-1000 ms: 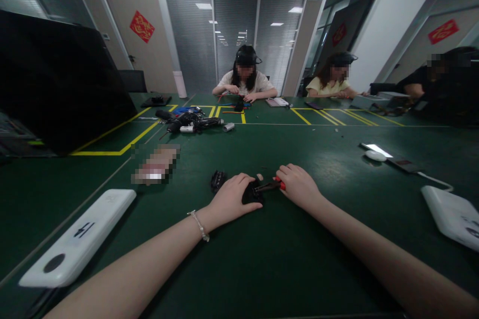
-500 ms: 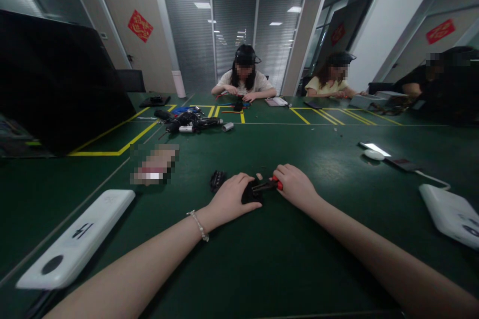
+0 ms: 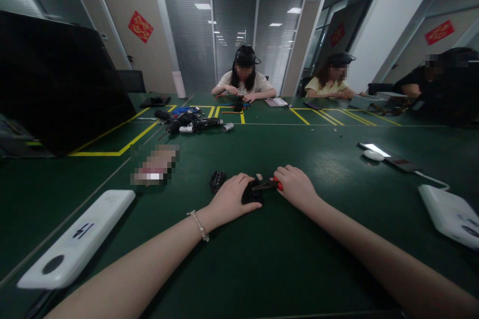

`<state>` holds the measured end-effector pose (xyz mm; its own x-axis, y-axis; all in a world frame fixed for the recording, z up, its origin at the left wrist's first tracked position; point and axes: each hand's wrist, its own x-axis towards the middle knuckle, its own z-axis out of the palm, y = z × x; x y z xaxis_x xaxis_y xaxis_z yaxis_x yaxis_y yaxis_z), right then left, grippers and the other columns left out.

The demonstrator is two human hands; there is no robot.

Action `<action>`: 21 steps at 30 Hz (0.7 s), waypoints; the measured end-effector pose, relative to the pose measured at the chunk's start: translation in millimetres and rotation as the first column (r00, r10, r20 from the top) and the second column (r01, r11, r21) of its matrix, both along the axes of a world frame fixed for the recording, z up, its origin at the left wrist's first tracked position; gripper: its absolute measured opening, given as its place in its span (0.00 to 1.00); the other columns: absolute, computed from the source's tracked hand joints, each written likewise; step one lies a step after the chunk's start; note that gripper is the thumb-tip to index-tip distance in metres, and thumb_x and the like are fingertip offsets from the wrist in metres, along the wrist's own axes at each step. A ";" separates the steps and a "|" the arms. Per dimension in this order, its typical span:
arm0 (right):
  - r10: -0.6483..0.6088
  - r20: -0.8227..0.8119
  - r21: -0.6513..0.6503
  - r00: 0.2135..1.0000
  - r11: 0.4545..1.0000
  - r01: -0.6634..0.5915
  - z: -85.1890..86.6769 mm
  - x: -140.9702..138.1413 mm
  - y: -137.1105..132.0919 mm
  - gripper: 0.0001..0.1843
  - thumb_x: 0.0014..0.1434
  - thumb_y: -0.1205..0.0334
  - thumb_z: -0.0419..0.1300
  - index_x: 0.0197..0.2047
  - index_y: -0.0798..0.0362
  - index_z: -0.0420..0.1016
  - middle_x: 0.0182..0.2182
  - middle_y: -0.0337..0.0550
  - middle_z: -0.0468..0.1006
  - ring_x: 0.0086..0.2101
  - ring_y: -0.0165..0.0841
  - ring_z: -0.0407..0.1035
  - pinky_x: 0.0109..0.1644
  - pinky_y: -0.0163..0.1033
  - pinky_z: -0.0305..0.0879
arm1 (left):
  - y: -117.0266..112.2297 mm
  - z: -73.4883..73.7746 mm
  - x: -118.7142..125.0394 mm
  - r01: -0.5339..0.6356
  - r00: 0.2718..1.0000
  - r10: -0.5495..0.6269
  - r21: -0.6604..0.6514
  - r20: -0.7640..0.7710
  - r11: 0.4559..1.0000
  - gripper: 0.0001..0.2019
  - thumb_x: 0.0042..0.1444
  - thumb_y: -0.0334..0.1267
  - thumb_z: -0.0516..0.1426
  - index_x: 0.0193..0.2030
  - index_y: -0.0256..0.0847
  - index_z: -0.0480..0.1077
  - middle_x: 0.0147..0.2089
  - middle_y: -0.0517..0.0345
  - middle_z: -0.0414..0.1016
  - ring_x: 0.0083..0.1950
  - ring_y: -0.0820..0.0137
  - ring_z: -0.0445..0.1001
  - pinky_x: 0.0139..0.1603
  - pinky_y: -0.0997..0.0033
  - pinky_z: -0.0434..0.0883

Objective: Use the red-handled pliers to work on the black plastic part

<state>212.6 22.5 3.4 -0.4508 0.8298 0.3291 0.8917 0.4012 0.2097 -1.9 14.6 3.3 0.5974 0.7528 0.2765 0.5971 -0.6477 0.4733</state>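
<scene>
My left hand (image 3: 231, 198) is curled over a small black part (image 3: 250, 193) on the green table (image 3: 262, 259), holding it down. My right hand (image 3: 295, 185) is closed round red-handled pliers (image 3: 268, 185), whose dark jaws point left into the black part. A second small black part (image 3: 217, 180) lies just left of my left hand, untouched. A bracelet sits on my left wrist.
A white flat device (image 3: 77, 239) lies near left, another white device (image 3: 451, 214) with a cable near right. A phone and white mouse (image 3: 374, 154) sit further right. Tools are piled (image 3: 189, 120) at the far left; a dark monitor (image 3: 56, 79) stands left. Three people work across the table.
Both hands stay on the part and pliers; the view has barely shifted. Nothing has visibly moved.
</scene>
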 end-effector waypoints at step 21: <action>0.015 0.023 0.030 1.000 0.999 -0.016 -3.4 3.3 3.3 0.06 0.52 0.67 0.52 0.32 0.56 0.69 0.32 0.45 0.71 0.33 0.34 0.62 0.37 0.39 0.57 | 1.8 -3.7 -0.2 0.012 1.000 -0.011 0.057 -0.002 0.998 0.26 0.46 0.52 0.56 0.49 0.42 0.59 0.47 0.54 0.64 0.46 0.62 0.65 0.46 0.62 0.64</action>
<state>215.9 25.8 0.0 -0.4714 0.8122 0.3437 0.8801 0.4082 0.2425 -2.1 16.4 -0.4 0.6063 0.7290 0.3178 0.5900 -0.6803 0.4348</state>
